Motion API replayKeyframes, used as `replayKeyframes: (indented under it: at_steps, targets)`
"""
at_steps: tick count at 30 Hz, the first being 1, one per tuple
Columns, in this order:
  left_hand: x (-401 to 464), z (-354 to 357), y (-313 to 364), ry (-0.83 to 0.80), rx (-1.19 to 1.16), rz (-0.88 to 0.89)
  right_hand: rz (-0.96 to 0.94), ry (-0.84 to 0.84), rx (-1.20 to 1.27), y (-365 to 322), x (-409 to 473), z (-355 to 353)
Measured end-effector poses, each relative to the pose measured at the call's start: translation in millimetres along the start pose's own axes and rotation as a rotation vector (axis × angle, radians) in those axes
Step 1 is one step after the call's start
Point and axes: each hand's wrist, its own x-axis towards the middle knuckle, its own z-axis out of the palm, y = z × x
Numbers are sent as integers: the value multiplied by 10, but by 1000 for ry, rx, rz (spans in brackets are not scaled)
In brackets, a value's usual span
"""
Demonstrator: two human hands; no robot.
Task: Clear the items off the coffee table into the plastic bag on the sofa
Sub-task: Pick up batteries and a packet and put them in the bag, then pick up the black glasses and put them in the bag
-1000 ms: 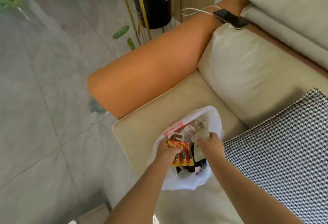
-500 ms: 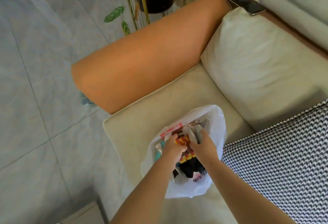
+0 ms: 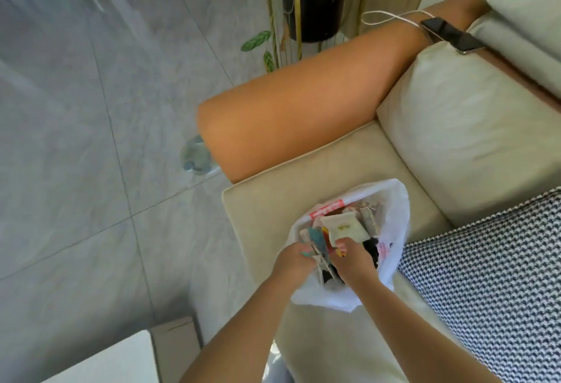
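Note:
A white plastic bag (image 3: 394,230) sits open on the beige sofa seat (image 3: 273,200). Inside it lie several small packets, among them a cream pouch (image 3: 343,227) and a red-edged pack (image 3: 326,209). My left hand (image 3: 293,261) and my right hand (image 3: 352,256) are both at the bag's near edge, fingers closed around a bundle of thin packets (image 3: 318,244) with teal and red colours. The bottom of the bag is hidden by the packets and my hands.
The orange sofa armrest (image 3: 303,115) runs behind the bag, with a phone (image 3: 452,34) and white cable on it. A houndstooth cushion (image 3: 485,276) lies to the right. A potted plant (image 3: 312,3) stands on the grey tiled floor. A white table corner (image 3: 121,358) shows at bottom left.
My hands drew closer together at the bag's near edge and now grip a bundle of packets. The cream pouch lies loose inside the bag. The camera view shifted right.

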Motion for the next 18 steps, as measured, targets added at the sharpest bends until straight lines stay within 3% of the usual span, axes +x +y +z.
replayKeyframes:
  at_steps: [9, 18]
  targets:
    - [-867, -370, -1030, 123, 185, 70, -212, -49, -128, -116, -1014, 720]
    - [-2077, -620, -2252, 234, 286, 55, -502, -81, -601, -147, -2271, 1422]
